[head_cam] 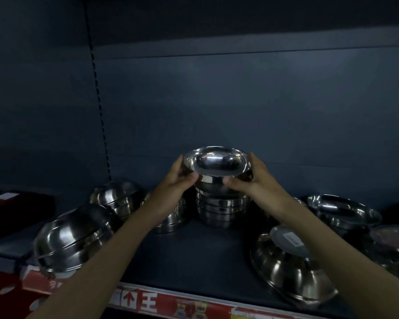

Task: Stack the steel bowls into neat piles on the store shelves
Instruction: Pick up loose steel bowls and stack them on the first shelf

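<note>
A shiny steel bowl [217, 163] sits at the top of a pile of nested steel bowls [221, 208] in the middle of the dark shelf [194, 256]. My left hand [179, 180] grips the top bowl's left rim, and my right hand [248, 178] grips its right side, thumbs under the rim. The bowl tilts slightly toward me, mouth up.
Upside-down bowl piles lie at the left [72, 238] and behind it [118, 196]. A small pile [173, 217] stands partly behind my left forearm. An overturned bowl with a label [290, 263] lies front right; upright bowls [341, 210] sit far right. A red price strip [171, 305] edges the shelf.
</note>
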A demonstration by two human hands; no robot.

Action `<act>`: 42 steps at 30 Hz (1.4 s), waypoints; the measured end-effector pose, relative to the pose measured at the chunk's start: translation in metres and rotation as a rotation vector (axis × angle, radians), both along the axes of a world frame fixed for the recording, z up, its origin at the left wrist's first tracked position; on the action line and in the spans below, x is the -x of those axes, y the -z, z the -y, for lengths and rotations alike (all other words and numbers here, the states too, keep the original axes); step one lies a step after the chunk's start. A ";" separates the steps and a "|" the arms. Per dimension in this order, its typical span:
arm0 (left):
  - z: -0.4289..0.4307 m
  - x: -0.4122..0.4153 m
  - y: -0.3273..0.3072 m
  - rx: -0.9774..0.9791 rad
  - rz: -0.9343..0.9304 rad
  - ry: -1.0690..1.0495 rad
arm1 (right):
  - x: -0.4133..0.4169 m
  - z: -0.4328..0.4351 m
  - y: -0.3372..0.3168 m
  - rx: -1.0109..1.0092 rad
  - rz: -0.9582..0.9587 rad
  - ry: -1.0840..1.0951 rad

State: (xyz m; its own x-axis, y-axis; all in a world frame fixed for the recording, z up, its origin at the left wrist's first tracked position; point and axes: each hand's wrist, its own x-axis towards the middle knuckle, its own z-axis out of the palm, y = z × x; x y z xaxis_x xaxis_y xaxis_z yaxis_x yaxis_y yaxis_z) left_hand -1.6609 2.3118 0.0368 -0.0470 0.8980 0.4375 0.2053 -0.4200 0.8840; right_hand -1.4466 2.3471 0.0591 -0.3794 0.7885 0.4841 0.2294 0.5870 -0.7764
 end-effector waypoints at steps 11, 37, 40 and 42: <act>-0.043 -0.002 0.026 0.060 -0.177 -0.038 | -0.002 -0.048 0.024 0.122 0.058 -0.011; -0.045 -0.015 0.048 0.127 -0.206 -0.130 | -0.010 -0.055 0.034 0.163 0.373 0.053; -0.029 -0.019 0.041 0.092 -0.338 -0.194 | -0.015 -0.040 0.028 0.122 0.484 0.160; -0.014 -0.025 0.038 0.038 -0.400 -0.223 | -0.025 -0.018 0.021 -0.019 0.424 0.229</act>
State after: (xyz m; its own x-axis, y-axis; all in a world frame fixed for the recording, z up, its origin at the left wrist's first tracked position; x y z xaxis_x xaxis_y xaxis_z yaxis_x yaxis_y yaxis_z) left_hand -1.6359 2.3259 -0.0013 -0.0757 0.9010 0.4272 0.6151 -0.2951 0.7311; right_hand -1.4220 2.3647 0.0379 -0.3641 0.8673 0.3395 0.6484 0.4977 -0.5761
